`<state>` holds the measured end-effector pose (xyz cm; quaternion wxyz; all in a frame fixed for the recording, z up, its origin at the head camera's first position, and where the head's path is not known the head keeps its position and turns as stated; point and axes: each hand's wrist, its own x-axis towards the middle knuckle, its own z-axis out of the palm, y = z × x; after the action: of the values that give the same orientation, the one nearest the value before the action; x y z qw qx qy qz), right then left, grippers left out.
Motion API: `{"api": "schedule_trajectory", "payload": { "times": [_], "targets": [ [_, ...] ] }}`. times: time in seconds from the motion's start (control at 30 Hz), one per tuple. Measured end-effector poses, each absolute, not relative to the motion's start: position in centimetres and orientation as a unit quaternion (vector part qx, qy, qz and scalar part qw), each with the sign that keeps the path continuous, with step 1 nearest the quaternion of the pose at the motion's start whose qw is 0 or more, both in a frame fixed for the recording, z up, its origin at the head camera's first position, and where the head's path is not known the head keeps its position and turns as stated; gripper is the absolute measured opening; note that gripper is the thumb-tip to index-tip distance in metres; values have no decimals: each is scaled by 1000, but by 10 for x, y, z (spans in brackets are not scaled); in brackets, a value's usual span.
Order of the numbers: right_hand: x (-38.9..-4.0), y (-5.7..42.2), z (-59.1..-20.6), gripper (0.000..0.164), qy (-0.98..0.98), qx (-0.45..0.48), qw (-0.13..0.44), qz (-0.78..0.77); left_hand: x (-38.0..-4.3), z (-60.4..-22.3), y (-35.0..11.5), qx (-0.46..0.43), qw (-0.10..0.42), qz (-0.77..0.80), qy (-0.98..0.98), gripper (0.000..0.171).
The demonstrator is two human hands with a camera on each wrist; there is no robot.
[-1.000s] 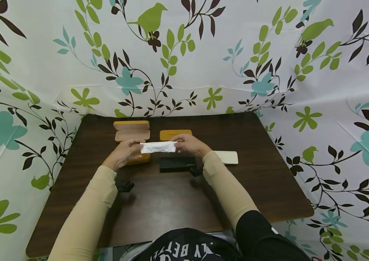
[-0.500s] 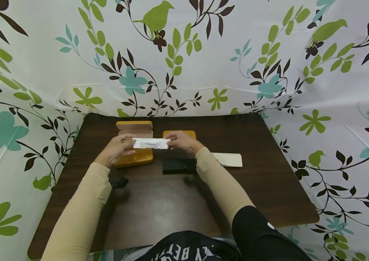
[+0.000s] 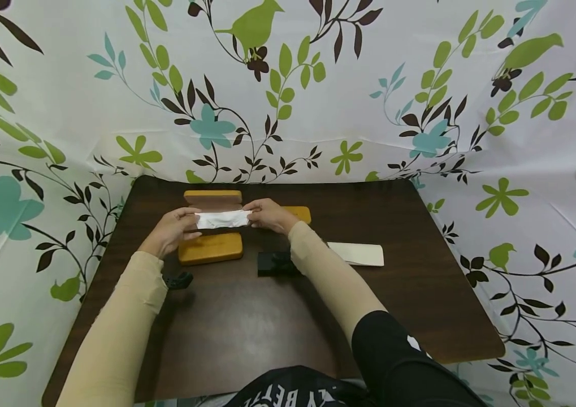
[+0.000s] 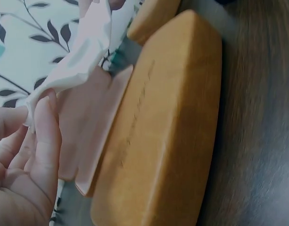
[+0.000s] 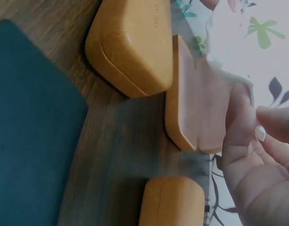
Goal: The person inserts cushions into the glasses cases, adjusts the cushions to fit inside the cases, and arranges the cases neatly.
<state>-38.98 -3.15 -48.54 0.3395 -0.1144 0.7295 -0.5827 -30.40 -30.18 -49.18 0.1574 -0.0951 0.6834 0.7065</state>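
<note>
A folded strip of thin white cloth (image 3: 222, 219) is stretched level in the air between both hands. My left hand (image 3: 173, 229) pinches its left end between thumb and fingers. The opposite end is pinched by my right hand (image 3: 269, 216). Behind the cloth lies an open yellow-orange glasses case (image 3: 213, 196), its pinkish lining (image 4: 83, 122) bare in the left wrist view. Just in front sits a second, closed glasses case (image 3: 210, 249), which neither hand touches. A further yellow-orange case (image 3: 299, 213) is partly hidden behind my right hand.
A black box (image 3: 271, 264) lies under my right wrist, partly covered. To its right is a flat cream-coloured piece (image 3: 361, 254), partly behind the forearm. The dark wood table (image 3: 420, 305) meets a patterned curtain (image 3: 318, 102) at the back.
Both hands have moved left with the cloth, from beside the open case to over its front part. The closed front case is now more exposed. The head view has shifted slightly.
</note>
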Motion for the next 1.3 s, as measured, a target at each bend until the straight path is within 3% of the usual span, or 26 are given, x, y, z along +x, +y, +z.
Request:
{"api": "schedule_trajectory", "payload": {
  "times": [0.6,1.0,1.3],
  "targets": [
    [-417,-77,-508,33,721,-52,306,-620,-346,-515,-335,-130,129,690,700,48],
    [-419,-95,-522,32,791,-69,276,-542,-357,-535,-338,-127,134,642,744,46],
    [-415,-99,-518,38,841,-65,230,-485,-357,-532,-336,-147,68,602,782,39]
  ]
}}
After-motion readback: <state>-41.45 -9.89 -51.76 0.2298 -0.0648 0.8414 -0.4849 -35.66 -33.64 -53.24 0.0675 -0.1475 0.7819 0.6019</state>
